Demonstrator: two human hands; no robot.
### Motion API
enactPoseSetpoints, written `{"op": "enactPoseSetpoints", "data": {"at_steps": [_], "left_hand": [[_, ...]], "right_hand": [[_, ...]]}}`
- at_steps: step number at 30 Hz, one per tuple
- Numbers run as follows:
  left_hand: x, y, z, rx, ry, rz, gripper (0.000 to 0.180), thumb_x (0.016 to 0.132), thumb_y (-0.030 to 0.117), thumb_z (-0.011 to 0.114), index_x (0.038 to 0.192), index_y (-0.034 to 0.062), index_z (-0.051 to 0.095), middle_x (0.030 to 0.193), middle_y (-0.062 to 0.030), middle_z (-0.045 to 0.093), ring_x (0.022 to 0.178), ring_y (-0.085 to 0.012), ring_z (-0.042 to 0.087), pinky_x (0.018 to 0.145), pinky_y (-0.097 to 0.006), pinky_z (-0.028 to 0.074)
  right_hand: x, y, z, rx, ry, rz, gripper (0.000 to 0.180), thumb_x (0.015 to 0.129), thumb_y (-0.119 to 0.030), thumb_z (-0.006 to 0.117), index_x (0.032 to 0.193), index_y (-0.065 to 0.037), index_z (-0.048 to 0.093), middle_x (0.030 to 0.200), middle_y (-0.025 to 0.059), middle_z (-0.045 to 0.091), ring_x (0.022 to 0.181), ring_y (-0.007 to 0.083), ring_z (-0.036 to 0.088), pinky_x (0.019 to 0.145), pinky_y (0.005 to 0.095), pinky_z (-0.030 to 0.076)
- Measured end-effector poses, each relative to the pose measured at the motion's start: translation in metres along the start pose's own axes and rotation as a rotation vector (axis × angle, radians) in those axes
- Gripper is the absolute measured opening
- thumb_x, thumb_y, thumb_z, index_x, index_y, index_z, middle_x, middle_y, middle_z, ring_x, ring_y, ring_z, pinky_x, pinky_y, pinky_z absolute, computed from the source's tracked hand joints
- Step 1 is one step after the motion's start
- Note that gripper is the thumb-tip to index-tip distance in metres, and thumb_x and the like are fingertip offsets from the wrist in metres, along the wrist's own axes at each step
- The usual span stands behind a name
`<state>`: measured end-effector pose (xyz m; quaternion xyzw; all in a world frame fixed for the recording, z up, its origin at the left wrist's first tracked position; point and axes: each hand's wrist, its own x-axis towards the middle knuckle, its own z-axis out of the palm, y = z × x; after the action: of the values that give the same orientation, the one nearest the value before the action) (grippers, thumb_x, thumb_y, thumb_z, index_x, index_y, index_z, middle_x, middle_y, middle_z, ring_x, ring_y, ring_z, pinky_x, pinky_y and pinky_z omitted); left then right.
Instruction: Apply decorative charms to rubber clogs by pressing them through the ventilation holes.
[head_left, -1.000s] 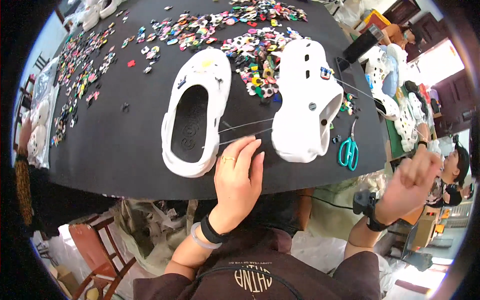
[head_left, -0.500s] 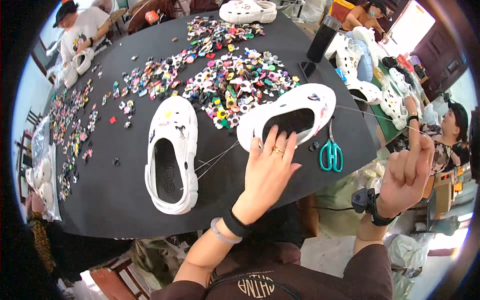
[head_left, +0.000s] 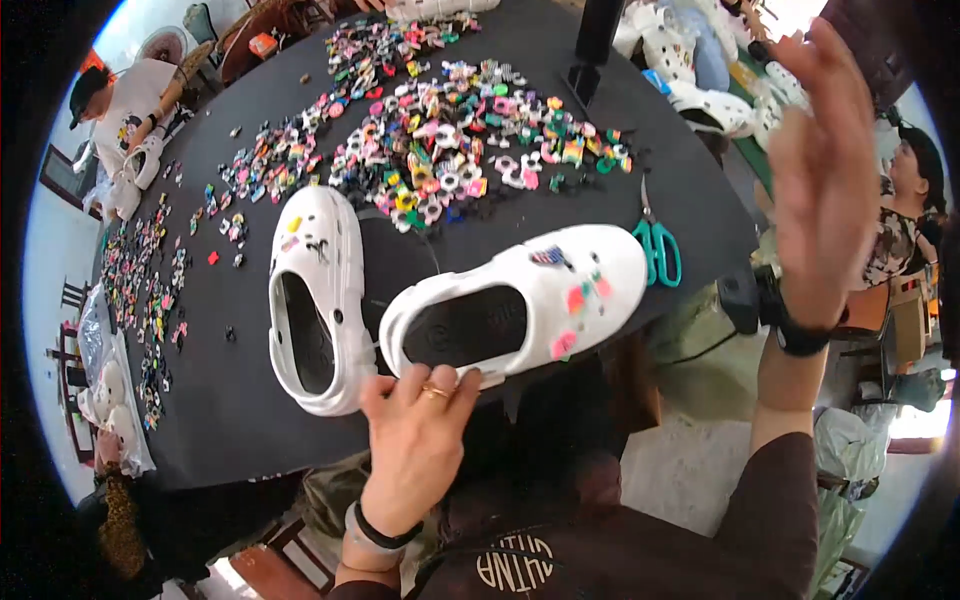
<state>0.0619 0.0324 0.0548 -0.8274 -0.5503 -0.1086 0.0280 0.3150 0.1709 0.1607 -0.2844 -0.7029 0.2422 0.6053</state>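
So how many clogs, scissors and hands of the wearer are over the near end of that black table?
White clogs: 2, left clog and right clog
Teal scissors: 1
Hands: 2, left hand and right hand
Total: 5

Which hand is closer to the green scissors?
Right. The right hand is raised in the air just right of the green scissors, not touching. The left hand is farther left, at the tilted white clog's heel.
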Motion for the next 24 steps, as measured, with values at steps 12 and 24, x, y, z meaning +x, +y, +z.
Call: {"op": "enactPoseSetpoints", "data": {"at_steps": [12, 24], "left_hand": [[0.024, 0.028, 0.014, -0.234, 0.334, -0.195, 0.040, 0.077, 0.013, 0.066, 0.114, 0.0028, 0.055, 0.102, -0.0095, 0.059, 0.092, -0.0258, 0.056, 0.082, -0.036, 0.039], [0.042, 0.027, 0.049, -0.256, 0.384, -0.219, 0.022, 0.079, 0.020, 0.067, 0.086, 0.0029, 0.056, 0.067, -0.0073, 0.056, 0.058, -0.0245, 0.053, 0.059, -0.034, 0.033]], "right_hand": [[-0.011, 0.051, 0.040, -0.209, -0.888, 0.309, 0.034, 0.083, -0.026, 0.064, 0.108, -0.003, 0.062, 0.099, 0.0079, 0.066, 0.076, 0.0149, 0.061, 0.067, 0.0264, 0.048], [-0.028, 0.106, 0.091, -0.046, -0.865, 0.163, 0.013, 0.077, -0.014, 0.063, 0.084, -0.003, 0.066, 0.078, 0.0107, 0.065, 0.072, 0.0229, 0.063, 0.066, 0.0318, 0.048]]}}
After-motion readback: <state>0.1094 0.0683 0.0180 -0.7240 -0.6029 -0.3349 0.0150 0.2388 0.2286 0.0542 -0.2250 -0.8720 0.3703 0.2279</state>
